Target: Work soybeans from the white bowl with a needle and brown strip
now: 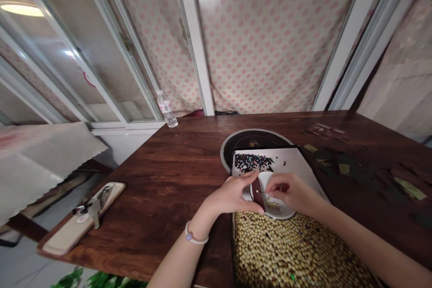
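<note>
Strip [259, 200]: brown, over plate [285, 209], clamped between spread fingers of left hand [229, 194]. Right hand [293, 191]: fingertips pinched together beside bead [257, 191], anything held too small to tell. Steady strip, light pinch advisable.

Glossy wooden table [162, 189]; smooth plastic bottle [167, 109]; smooth dish [284, 211]; shiny beads [280, 247].

From here I see a bottle [167, 110] at the tabletop's [165, 171] far left corner. A bead tray [293, 160] lies toward the near edge.
</note>
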Demonstrator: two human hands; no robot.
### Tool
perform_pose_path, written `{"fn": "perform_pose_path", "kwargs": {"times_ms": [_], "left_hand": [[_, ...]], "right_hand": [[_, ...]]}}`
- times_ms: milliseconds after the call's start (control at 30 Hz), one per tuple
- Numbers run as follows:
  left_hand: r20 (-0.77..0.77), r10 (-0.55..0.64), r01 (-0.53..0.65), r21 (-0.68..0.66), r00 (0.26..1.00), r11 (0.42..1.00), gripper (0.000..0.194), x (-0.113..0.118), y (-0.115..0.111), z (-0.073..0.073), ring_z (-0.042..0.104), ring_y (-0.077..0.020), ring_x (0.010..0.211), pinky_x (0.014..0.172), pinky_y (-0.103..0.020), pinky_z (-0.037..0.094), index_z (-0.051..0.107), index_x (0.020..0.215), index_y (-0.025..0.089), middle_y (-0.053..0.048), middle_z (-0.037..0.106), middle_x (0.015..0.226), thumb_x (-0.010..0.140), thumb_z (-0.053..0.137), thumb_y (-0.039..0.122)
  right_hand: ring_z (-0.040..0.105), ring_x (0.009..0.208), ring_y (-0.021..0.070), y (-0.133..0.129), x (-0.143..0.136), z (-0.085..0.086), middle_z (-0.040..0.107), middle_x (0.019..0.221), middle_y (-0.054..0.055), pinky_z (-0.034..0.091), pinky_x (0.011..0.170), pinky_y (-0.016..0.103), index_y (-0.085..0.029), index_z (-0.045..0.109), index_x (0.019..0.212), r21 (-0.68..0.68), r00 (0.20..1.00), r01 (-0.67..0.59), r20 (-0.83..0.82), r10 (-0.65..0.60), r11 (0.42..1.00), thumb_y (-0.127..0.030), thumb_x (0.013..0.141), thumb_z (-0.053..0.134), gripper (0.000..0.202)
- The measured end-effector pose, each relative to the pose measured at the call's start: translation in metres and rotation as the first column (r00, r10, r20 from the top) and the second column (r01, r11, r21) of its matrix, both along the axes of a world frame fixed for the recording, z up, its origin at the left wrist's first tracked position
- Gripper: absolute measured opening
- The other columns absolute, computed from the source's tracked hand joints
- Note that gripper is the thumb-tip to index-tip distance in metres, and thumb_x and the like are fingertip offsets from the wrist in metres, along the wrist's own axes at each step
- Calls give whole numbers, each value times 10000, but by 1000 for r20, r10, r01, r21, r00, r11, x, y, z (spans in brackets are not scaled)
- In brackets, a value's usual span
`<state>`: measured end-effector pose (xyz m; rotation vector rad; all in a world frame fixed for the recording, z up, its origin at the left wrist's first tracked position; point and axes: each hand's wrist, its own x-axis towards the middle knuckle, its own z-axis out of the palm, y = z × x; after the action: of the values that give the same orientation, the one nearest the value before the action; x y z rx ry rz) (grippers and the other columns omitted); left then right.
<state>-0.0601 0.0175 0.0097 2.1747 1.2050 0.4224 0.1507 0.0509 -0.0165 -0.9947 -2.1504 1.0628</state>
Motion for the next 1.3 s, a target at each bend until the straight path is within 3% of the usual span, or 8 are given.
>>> {"fn": "perform_pose_path", "kwargs": {"times_ms": [100,233,400,533,700,833,967,1300], "left_hand": [[-2,4,-4,1,1000,1000,963,-1,0,-1,292,-300,1372,1132,-454,211,326,1419,173,-141,312,1483,637,710,583],[10,-3,3,-6,1000,1000,952,-2,0,-2,286,-302,1374,1133,-458,201,322,1422,178,-138,304,1486,647,707,574],[39,0,1,-7,999,1000,958,-2,1,-5,293,-301,1371,1135,-462,196,334,1417,194,-131,331,1474,623,741,544],[51,-4,4,-10,999,1000,959,-3,2,-5,295,-298,1369,1138,-450,206,338,1415,173,-132,347,1464,623,749,525],[88,-13,14,-18,996,1000,954,-5,2,-5,311,-290,1365,1140,-426,218,342,1412,163,-128,341,1466,620,765,487],[115,-14,17,-22,993,1000,963,-5,2,-7,316,-296,1361,1136,-423,235,345,1411,159,-130,315,1475,608,781,464],[114,-5,8,-28,993,1000,967,-4,2,-6,317,-306,1359,1130,-448,236,338,1414,175,-127,330,1470,606,782,466],[39,23,-22,-32,999,999,977,-2,-1,1,298,-310,1367,1136,-466,201,326,1420,204,-113,327,1477,607,759,531]], "right_hand": [[585,590,137,1,1,0,674,628,11,427,555,240,-178,694,645,-83,998,-70,-11,69,994,-99,666,582,138],[591,629,147,0,0,2,693,675,23,428,587,256,-181,699,665,37,998,54,-16,-53,998,-104,700,547,174],[589,581,137,-2,-1,5,690,628,13,415,549,238,-185,722,655,-54,992,-125,24,126,991,-110,677,589,154],[606,642,148,1,-2,2,715,729,38,430,592,253,-180,727,708,52,999,50,18,-51,997,-128,724,553,182],[572,593,131,-1,-1,5,692,654,16,407,557,236,-181,721,675,-8,992,-124,27,124,992,-123,706,575,160],[558,588,129,-3,-1,6,697,691,24,398,560,243,-168,712,706,8,999,-3,43,2,1000,-128,725,546,171],[554,592,132,-2,-2,5,671,648,13,385,556,239,-167,697,685,-64,995,-90,28,92,994,-131,715,556,148],[528,610,132,0,0,5,636,653,7,371,572,241,-163,659,680,-57,998,-70,5,70,996,-118,720,528,144]]}}
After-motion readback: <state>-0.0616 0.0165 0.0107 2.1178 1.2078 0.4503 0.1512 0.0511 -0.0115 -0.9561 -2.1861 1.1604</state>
